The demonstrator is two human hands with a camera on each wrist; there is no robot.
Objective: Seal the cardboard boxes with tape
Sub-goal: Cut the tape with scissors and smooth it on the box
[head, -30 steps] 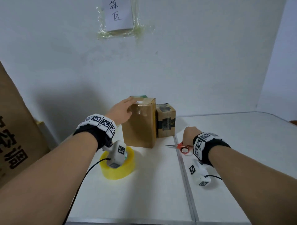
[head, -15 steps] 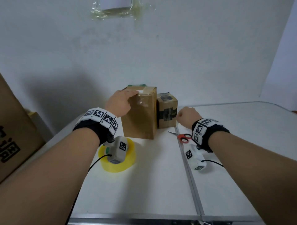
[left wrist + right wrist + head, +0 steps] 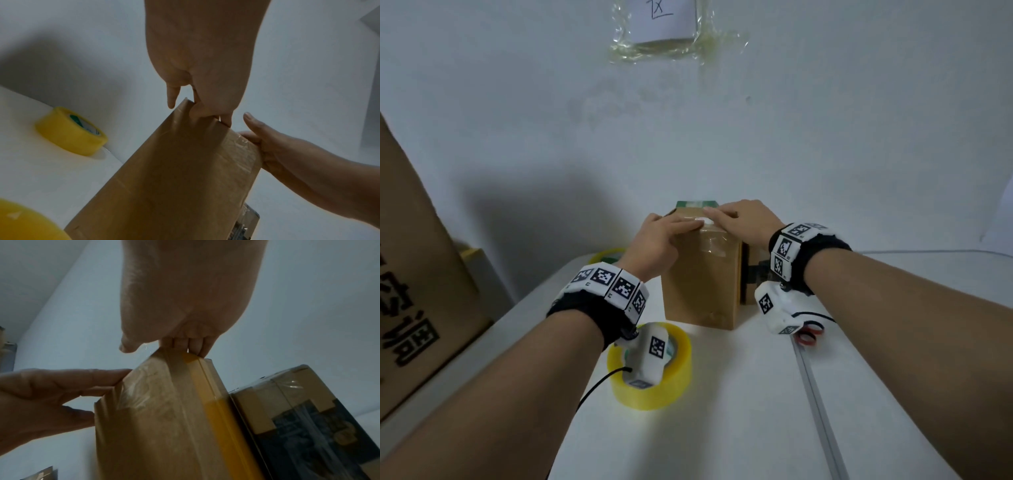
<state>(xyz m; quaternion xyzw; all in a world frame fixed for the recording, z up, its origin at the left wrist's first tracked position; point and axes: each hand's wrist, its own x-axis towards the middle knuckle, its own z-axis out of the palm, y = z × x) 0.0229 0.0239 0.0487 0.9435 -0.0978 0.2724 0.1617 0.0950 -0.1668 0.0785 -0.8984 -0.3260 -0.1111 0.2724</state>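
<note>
A tall brown cardboard box [image 3: 698, 284] stands upright on the white table [image 3: 739, 411]. A clear tape strip [image 3: 714, 241] runs over its top and down the front face. My left hand [image 3: 661, 236] lies over the top left edge, fingers flat on the tape. My right hand [image 3: 746, 222] rests on the top from the right, its straight fingers pressing the tape. In the left wrist view the left hand [image 3: 201, 65] reaches over the box [image 3: 174, 178]. In the right wrist view the right hand [image 3: 185, 305] sits on the box [image 3: 164, 426] and its tape strip [image 3: 139, 394].
A yellow tape roll [image 3: 674, 377] lies under my left wrist; a second roll [image 3: 69, 129] sits behind. A smaller taped box [image 3: 298, 418] stands against the tall box's right side. Red-handled scissors [image 3: 808, 337] lie below my right wrist. A large carton [image 3: 414, 274] stands at the left.
My right hand left the scissors on the table and rose onto the top of the tall box. The left hand stayed on the box top.
</note>
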